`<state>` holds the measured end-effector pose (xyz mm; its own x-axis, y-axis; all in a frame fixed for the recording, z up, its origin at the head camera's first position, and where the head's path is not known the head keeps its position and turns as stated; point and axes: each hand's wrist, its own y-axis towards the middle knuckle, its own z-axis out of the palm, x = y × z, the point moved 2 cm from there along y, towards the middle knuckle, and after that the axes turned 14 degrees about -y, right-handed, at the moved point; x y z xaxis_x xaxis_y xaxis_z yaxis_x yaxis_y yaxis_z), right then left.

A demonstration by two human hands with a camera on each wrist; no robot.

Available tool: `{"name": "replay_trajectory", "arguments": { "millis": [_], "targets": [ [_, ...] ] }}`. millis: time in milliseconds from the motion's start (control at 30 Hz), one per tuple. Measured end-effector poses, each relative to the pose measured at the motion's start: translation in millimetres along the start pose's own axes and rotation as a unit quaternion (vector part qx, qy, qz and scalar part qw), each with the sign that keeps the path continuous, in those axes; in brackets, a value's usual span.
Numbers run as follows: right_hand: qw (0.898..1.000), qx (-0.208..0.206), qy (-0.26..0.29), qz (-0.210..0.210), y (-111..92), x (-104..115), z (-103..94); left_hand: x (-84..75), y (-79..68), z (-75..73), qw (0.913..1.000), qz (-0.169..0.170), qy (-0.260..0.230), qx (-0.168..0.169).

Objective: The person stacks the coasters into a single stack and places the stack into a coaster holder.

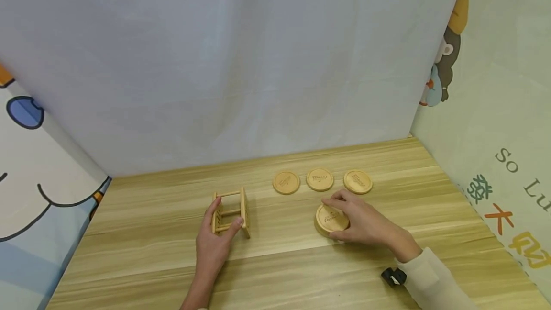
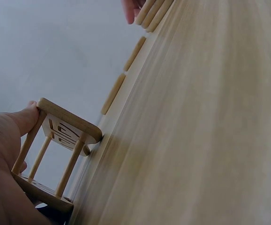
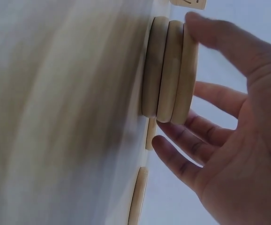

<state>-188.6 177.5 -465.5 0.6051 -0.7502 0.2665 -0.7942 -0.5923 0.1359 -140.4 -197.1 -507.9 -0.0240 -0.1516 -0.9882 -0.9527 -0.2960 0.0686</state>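
Observation:
My left hand (image 1: 212, 250) grips a small wooden coaster holder (image 1: 244, 207) with slotted side panels joined by dowels, thumb on one panel and fingers on the other. In the left wrist view the holder (image 2: 74, 123) stands at the table surface. To the right, my right hand (image 1: 366, 221) reaches over a stack of round wooden coasters. Its thumb and fingers pinch the rim of the top coaster (image 1: 330, 219), which has dark lettering. Three coasters show in the stack in the right wrist view, the top coaster (image 3: 187, 77) nearest my palm (image 3: 243, 173).
Behind the stack, three single coasters lie flat in a row: left coaster (image 1: 286, 182), middle coaster (image 1: 320, 179), right coaster (image 1: 358, 182). A small black object (image 1: 393, 277) is beside my right sleeve. A pale cloth (image 1: 258, 71) hangs behind the wooden table (image 1: 142, 233), with printed panels at both sides.

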Motion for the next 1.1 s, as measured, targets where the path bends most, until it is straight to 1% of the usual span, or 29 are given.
{"name": "replay_trajectory", "arguments": {
  "millis": [33, 100, 167, 200, 233, 367, 400, 433, 533, 633, 667, 767, 833, 867, 967, 1033, 1100],
  "targets": [
    [1.000, 0.000, 0.004, 0.002, -0.2, -0.4, -0.3, 4.3, 2.0, -0.7, 1.0000, -0.002, 0.000, 0.005],
    [1.000, 0.001, 0.010, 0.005, -0.6, -1.9, -0.8, 15.1, 6.4, -1.9, 1.0000, 0.002, 0.004, 0.004],
    [1.000, -0.004, 0.013, 0.011, -0.8, -3.6, -1.7, 29.8, 12.2, -2.7, 0.9998, 0.016, 0.013, 0.000],
    [1.000, -0.009, 0.012, 0.014, -0.7, -4.7, -2.2, 32.0, 12.9, -3.1, 0.9997, 0.022, 0.014, -0.002],
    [1.000, -0.015, 0.009, 0.015, -0.3, -5.7, -3.0, 32.8, 13.0, -3.3, 0.9996, 0.024, 0.012, -0.003],
    [0.999, -0.046, -0.004, 0.024, 1.6, -10.6, -5.9, 19.0, 7.0, -1.9, 0.9993, 0.037, -0.002, -0.006],
    [0.998, -0.054, -0.004, 0.027, 2.0, -11.7, -6.6, 16.9, 6.1, -2.0, 0.9994, 0.035, -0.003, -0.006],
    [0.998, -0.061, -0.004, 0.029, 2.3, -12.6, -7.4, 17.9, 6.6, -2.0, 0.9993, 0.037, -0.002, -0.006],
    [0.996, -0.078, 0.007, 0.037, 2.5, -15.0, -9.5, 29.9, 11.3, -2.7, 0.9993, 0.035, 0.010, -0.011],
    [0.995, -0.091, 0.017, 0.045, 2.6, -16.2, -11.2, 34.2, 13.2, -3.2, 0.9991, 0.039, 0.017, -0.009],
    [0.994, -0.096, 0.020, 0.049, 2.7, -16.7, -11.7, 32.6, 12.6, -3.0, 0.9992, 0.037, 0.015, -0.010],
    [0.992, -0.110, 0.023, 0.061, 3.7, -18.6, -12.6, 18.6, 7.3, -1.8, 0.9992, 0.040, 0.003, -0.004],
    [0.990, -0.121, 0.018, 0.070, 4.6, -20.6, -13.0, 15.6, 6.0, -1.0, 0.9992, 0.040, 0.000, -0.004],
    [0.989, -0.126, 0.015, 0.074, 5.2, -21.9, -13.2, 10.9, 4.0, -0.7, 0.9993, 0.037, -0.008, -0.004],
    [0.987, -0.136, 0.011, 0.086, 6.5, -26.5, -13.3, 16.0, 5.2, -1.2, 0.9991, 0.041, 0.000, -0.008],
    [0.986, -0.138, 0.012, 0.094, 7.3, -29.5, -14.1, 24.9, 8.9, -1.8, 0.9991, 0.040, 0.010, -0.011],
    [0.985, -0.139, 0.014, 0.102, 8.2, -33.1, -14.5, 30.5, 11.3, -2.5, 0.9992, 0.034, 0.015, -0.012]
  ]
}}
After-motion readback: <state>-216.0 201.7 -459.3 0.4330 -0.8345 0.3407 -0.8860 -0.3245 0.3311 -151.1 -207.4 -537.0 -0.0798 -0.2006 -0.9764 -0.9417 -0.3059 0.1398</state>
